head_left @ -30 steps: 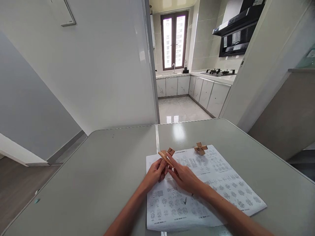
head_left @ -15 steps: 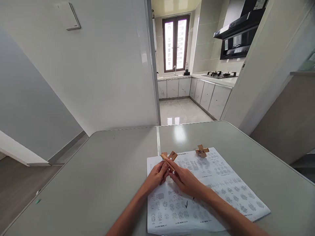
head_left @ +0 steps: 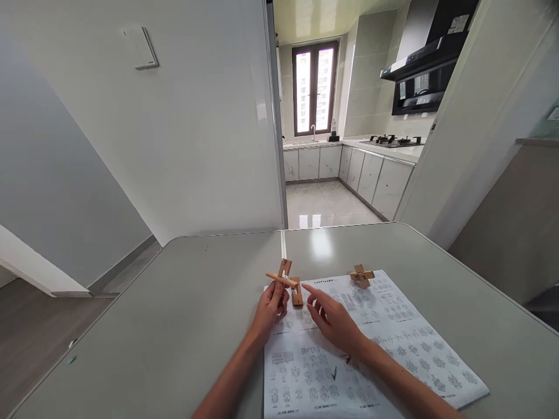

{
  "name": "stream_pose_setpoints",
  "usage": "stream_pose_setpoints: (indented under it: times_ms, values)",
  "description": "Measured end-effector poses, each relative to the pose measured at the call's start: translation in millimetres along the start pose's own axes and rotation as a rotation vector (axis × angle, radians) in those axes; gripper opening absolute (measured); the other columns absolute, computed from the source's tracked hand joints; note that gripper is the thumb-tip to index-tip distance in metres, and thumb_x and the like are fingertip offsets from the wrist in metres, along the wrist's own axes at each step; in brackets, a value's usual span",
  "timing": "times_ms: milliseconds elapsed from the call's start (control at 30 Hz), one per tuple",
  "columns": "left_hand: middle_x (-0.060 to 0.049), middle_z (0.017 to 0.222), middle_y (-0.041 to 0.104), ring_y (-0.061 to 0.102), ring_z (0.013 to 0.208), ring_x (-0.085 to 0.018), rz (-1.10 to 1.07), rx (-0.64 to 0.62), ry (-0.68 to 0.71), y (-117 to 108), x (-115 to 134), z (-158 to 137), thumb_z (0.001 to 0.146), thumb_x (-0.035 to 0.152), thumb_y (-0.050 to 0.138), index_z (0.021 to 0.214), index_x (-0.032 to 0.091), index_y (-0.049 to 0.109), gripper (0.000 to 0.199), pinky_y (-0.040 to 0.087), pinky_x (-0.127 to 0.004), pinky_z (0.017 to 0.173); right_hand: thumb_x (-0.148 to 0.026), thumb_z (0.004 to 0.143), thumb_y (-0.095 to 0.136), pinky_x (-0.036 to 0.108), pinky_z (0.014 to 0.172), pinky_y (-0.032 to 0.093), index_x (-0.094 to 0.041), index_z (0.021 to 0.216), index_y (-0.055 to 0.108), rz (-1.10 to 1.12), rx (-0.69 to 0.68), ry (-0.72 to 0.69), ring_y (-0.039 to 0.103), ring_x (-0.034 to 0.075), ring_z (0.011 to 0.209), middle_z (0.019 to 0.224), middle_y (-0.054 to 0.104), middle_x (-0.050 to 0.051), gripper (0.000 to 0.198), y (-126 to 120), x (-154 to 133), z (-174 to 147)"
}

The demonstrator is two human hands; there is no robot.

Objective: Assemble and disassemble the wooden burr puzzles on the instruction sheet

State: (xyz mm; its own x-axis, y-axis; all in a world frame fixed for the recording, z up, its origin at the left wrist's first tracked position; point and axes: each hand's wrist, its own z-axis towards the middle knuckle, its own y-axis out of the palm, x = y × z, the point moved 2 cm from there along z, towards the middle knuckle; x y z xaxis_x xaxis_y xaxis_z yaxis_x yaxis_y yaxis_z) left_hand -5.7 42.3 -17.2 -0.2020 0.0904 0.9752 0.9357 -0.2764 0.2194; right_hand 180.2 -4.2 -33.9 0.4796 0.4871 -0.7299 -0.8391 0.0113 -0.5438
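Observation:
My left hand [head_left: 274,301] pinches a few interlocked wooden puzzle pieces [head_left: 285,281] just above the sheet's upper left corner. One flat piece with a dark mark points up and away, a thin one crosses it, and another hangs at the right. Beside them, my right hand [head_left: 328,314] is apart from the wood, its index finger stretched toward it and the other fingers loosely bent. Under both hands lies a printed instruction sheet [head_left: 314,355] covered in small diagrams. A second cross-shaped group of wooden pieces [head_left: 362,276], marked with dark characters, rests on its far edge.
The grey-green table [head_left: 209,308] has a seam running away from me and rounded far corners. A white wall panel [head_left: 209,128] stands behind its left part. Through the opening are kitchen cabinets [head_left: 367,174], a gas stove [head_left: 394,141] and a window.
My right hand has let go of the wooden pieces and drawn back to the right. My left hand has turned them, so they now show spread out. The view has tilted slightly up.

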Motion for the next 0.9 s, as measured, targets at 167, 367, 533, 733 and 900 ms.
stream_pose_setpoints:
  times_ms: [167, 367, 533, 733, 900]
  values:
    - [0.008, 0.065, 0.043, 0.026, 0.047, -0.003, -0.01, 0.03, -0.009, -1, 2, 0, 0.088, 0.066, 0.065, 0.088, 0.018, 0.054, 0.049, 0.031, -0.017, 0.045, -0.024, 0.102, 0.046, 0.039, 0.084, 0.06, -0.028, 0.135, 0.056, -0.117, -0.011, -0.017, 0.067, 0.022, 0.096, 0.127, 0.058, 0.011, 0.035, 2, 1, 0]
    - [0.009, 0.065, 0.043, 0.024, 0.044, -0.003, 0.012, -0.026, -0.033, 1, -2, -1, 0.091, 0.067, 0.06, 0.089, 0.02, 0.052, 0.048, 0.022, -0.018, 0.041, -0.023, 0.098, 0.055, 0.053, 0.11, 0.049, -0.031, 0.149, 0.047, -0.3, -0.062, -0.046, 0.047, 0.032, 0.137, 0.147, 0.047, 0.014, 0.052, 11, 7, -4]
    - [0.009, 0.064, 0.045, 0.027, 0.044, -0.004, 0.066, -0.073, -0.023, 3, -6, 0, 0.091, 0.068, 0.059, 0.092, 0.02, 0.052, 0.048, 0.022, -0.019, 0.042, -0.029, 0.1, 0.055, 0.057, 0.113, 0.044, -0.029, 0.15, 0.047, -0.383, -0.068, -0.045, 0.041, 0.034, 0.141, 0.149, 0.046, 0.015, 0.051, 15, 12, -4]
    - [0.008, 0.064, 0.047, 0.028, 0.043, -0.004, 0.106, -0.084, -0.01, 5, -4, -1, 0.091, 0.067, 0.059, 0.091, 0.019, 0.053, 0.048, 0.023, -0.02, 0.042, -0.031, 0.101, 0.054, 0.056, 0.111, 0.045, -0.03, 0.145, 0.051, -0.428, -0.018, -0.027, 0.045, 0.033, 0.136, 0.144, 0.05, 0.014, 0.044, 23, 14, -2]
    - [0.008, 0.064, 0.047, 0.028, 0.042, -0.004, 0.114, -0.087, 0.006, 6, -1, -2, 0.091, 0.066, 0.059, 0.09, 0.019, 0.053, 0.047, 0.023, -0.021, 0.042, -0.03, 0.101, 0.055, 0.057, 0.11, 0.045, -0.031, 0.139, 0.054, -0.426, 0.03, -0.012, 0.046, 0.033, 0.135, 0.141, 0.051, 0.014, 0.038, 27, 14, 1]
